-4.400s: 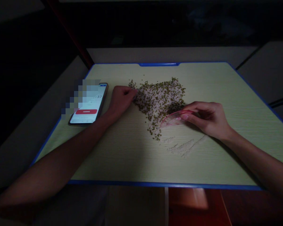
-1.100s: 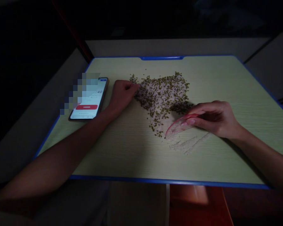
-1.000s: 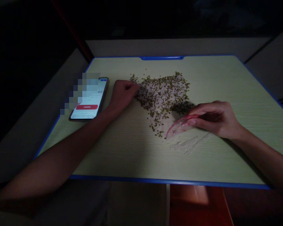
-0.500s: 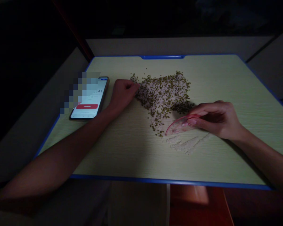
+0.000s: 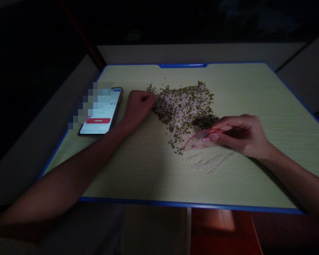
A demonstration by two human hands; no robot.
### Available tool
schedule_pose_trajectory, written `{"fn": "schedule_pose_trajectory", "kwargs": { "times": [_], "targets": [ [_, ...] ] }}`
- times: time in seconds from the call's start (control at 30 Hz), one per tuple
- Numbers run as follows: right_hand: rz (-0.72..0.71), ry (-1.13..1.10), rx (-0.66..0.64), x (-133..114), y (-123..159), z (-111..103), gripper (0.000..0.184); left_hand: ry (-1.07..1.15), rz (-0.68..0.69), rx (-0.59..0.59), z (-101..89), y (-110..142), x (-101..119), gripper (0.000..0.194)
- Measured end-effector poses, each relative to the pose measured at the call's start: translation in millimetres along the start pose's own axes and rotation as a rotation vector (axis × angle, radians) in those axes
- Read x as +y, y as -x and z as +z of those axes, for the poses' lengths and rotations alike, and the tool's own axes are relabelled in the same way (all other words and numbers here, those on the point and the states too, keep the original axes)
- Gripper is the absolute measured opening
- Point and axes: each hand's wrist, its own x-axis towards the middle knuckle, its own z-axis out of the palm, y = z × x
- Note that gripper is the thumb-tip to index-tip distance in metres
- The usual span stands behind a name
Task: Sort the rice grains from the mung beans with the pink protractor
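A spread pile of green beans mixed with pale grains lies on the table, the beans looking like mung beans and the grains like rice. My right hand pinches a clear, curved plastic piece with a pink rim between thumb and fingers. Its edge stands at the near right side of the pile. Under it, pale grains lie in thin streaks. My left hand rests closed at the pile's left edge, and whether its fingertips hold anything is hidden.
A phone with a lit screen and a red button lies left of my left forearm. The pale wood-grain table has a blue edge and a blue handle-like strip at the far side. An orange surface shows below the near edge.
The pink-rimmed plastic piece in my right hand has shifted very slightly left. My left hand and the pile look almost the same.
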Motion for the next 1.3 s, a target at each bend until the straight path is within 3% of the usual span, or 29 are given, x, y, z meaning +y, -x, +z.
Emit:
{"fn": "schedule_pose_trajectory", "kwargs": {
  "times": [0.93,1.3],
  "targets": [
    [-0.033,0.024,0.045,5.9,0.9,-2.7,0.010,-0.006,0.019,0.009,0.4,-0.1,-0.5,0.036],
    [-0.018,0.110,0.097,7.2,-0.1,-2.1,0.002,0.005,0.021,0.011,0.6,0.5,-0.3,0.038]
  ]
}}
